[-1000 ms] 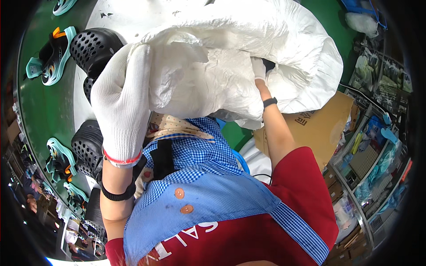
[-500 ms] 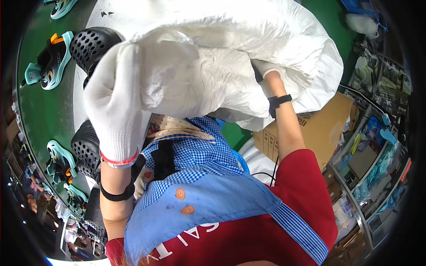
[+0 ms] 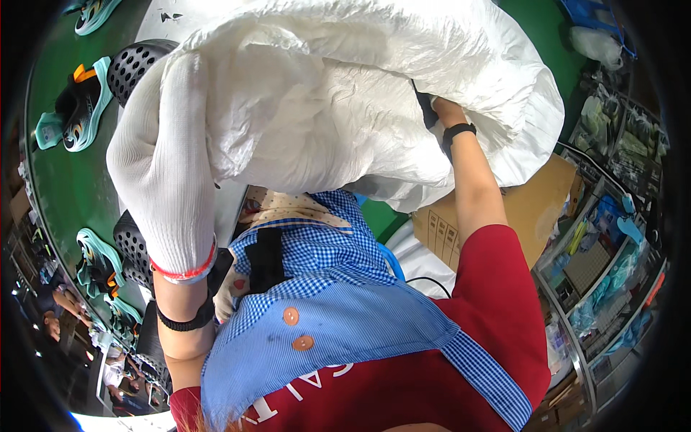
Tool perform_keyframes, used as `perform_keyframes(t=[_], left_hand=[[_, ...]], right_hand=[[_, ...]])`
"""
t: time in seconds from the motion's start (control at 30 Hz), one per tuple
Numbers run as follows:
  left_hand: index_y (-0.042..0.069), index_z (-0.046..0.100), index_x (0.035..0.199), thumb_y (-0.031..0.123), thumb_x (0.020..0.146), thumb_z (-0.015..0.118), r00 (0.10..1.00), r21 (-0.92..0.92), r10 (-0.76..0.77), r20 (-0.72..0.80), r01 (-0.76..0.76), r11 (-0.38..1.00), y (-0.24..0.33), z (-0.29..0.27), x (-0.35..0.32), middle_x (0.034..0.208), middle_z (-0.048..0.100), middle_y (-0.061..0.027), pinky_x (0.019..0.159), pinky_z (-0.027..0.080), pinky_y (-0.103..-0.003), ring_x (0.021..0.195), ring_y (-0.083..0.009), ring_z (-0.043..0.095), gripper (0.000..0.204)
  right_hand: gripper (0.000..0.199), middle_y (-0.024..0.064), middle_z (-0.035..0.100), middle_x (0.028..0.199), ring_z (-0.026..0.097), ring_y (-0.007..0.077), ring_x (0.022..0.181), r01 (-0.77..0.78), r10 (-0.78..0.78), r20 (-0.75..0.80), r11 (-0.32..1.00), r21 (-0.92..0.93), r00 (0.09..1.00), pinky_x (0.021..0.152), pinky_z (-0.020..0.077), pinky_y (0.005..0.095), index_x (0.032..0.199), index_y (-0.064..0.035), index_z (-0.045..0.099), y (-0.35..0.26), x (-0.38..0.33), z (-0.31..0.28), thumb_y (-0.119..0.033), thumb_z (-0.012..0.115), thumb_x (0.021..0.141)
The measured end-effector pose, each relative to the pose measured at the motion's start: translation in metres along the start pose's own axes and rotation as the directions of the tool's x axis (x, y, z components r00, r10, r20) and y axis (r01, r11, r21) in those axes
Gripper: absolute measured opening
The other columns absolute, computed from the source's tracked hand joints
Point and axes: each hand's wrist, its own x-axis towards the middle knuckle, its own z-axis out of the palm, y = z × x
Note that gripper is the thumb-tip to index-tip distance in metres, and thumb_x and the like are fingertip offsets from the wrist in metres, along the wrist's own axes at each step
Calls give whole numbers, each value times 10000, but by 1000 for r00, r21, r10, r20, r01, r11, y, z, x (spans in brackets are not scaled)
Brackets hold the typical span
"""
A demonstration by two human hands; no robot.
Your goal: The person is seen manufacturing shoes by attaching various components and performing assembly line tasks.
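A large crumpled white bag [image 3: 309,115] is spread wide in front of me, its mouth facing me. My left hand [image 3: 169,137], in a white knit glove with a red cuff edge, grips the bag's left rim, fingers folded over the material. My right hand [image 3: 448,111] reaches inside the bag at its right side. Only the part near the wrist shows; the fingers are hidden by the bag's folds. Beside that wrist, a dark flat piece [image 3: 425,106] pokes out of the white material. Whether the right fingers hold anything does not show.
On the left, a green-topped table [image 3: 61,180] carries black clogs with holes [image 3: 137,68] and teal-and-black shoes [image 3: 86,108]. A cardboard box [image 3: 497,219] stands beyond my right forearm. Wire shelving with bagged goods [image 3: 597,266] lines the right. Other people are at the far lower left.
My right hand has pushed deeper into the bag, so its glove no longer shows. My left hand has shifted a little left, carrying the bag's rim with it.
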Motion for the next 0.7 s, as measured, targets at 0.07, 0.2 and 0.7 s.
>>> perform_keyframes(t=[0.07,0.2,0.7], left_hand=[[-66,642,1091,111,919,617,999,35,-10,37,9,999,-2,2,1,975,683,-67,817,462,-213,888,-84,596,248],[-78,633,1072,115,926,599,996,8,-39,85,39,999,-1,9,2,941,674,-54,791,458,-204,860,-75,586,245],[24,540,1272,210,869,622,806,386,528,267,-592,707,-16,2,1,1123,599,-222,890,473,-360,1044,-349,586,451]], right_hand=[[557,157,584,1237,528,275,1172,5,-4,37,1000,-13,999,995,403,365,1238,-114,571,-1,-8,-4,-337,689,741],[537,160,593,1220,534,271,1162,40,-36,101,998,-43,994,991,405,363,1220,-110,585,5,-26,-28,-328,689,740],[658,235,580,1200,629,270,1018,211,-107,-194,191,959,975,869,519,344,1139,99,544,-89,-137,-274,-324,706,661]])
